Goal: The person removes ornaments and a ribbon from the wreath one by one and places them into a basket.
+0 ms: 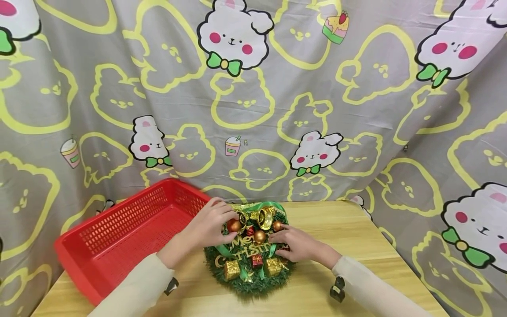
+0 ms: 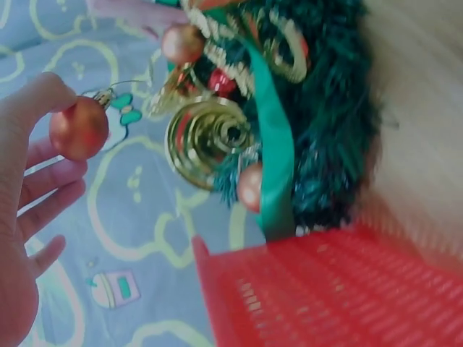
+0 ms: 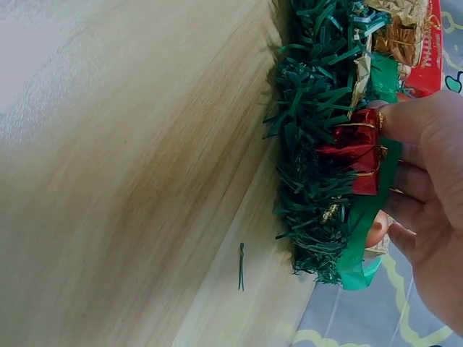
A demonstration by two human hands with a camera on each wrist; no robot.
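Observation:
A round Christmas wreath point(image 1: 253, 286) of green tinsel lies on the table, with gold bells point(image 1: 266, 218), ribbon, gold lettering, small gift boxes and copper balls on it. Between thumb and fingers, my left hand point(image 1: 215, 222) pinches a copper bauble point(image 2: 79, 129) with a thin wire at its cap, just over the wreath's upper left. My right hand point(image 1: 297, 243) rests on the wreath's right side, fingers fairly straight. In the right wrist view its thumb touches a shiny red gift box point(image 3: 356, 152) beside green ribbon point(image 3: 362, 238).
To the left stands a red plastic basket point(image 1: 136, 207) with perforated walls. A small green tie point(image 3: 241, 266) lies on the wooden table point(image 1: 332, 220) near the wreath. A patterned grey curtain point(image 1: 253, 110) hangs behind the table.

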